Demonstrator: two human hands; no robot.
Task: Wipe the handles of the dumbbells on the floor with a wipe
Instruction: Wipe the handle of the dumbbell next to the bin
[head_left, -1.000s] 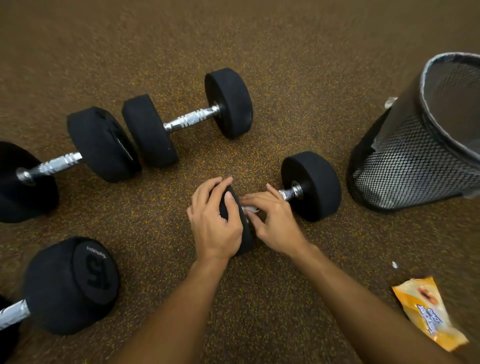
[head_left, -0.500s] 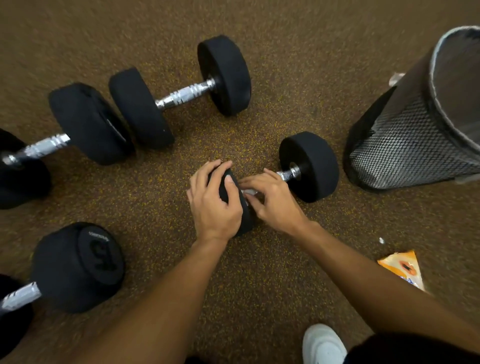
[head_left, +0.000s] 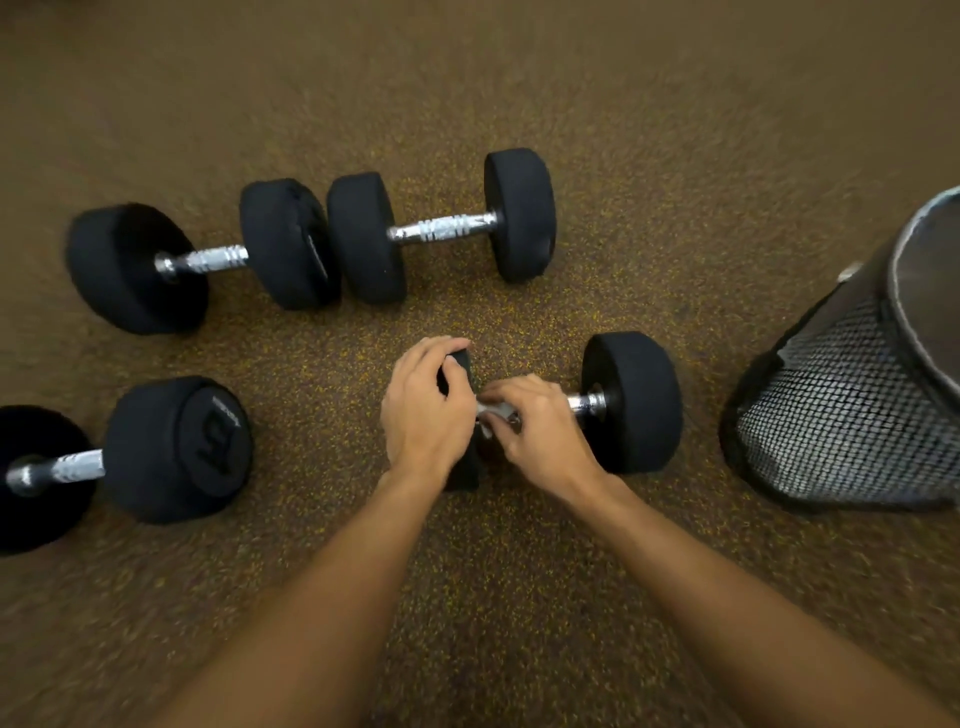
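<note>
- While clamping the dumbbell's (head_left: 631, 402) left end with left hand (head_left: 423, 415), curls right hand (head_left: 543, 434) round handle (head_left: 584, 402) over wipe (head_left: 488, 415).
- Runs left to right, bare just right of that hand.

Left hand (head_left: 426, 415), right hand (head_left: 540, 436): both bare, nothing worn. Left forearm (head_left: 332, 597), right forearm (head_left: 727, 582): uncovered from wrist down to bottom frame edge. Lean build; knuckles and tendon lines marked on backs of hands. Finer detail lost to motion blur.
</note>
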